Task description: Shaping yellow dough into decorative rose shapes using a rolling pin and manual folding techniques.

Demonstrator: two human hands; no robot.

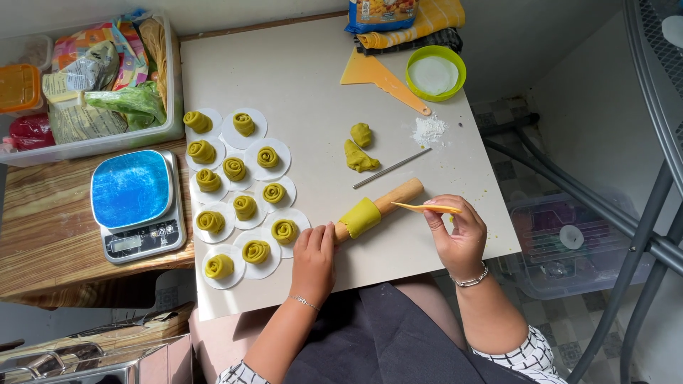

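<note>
Between the hands lies a rolling pin (380,208) wrapped in green dough (360,217). The left hand (314,257) grips its end; the right hand (459,231) pinches a yellow scraper (425,208). The dough seems to be coming off the pin, so the scraper edge should slide under it gently.

Bare board (313,85) lies open above the dough lumps (359,148); rose-shaped rolls (242,206) crowd the left side.
</note>
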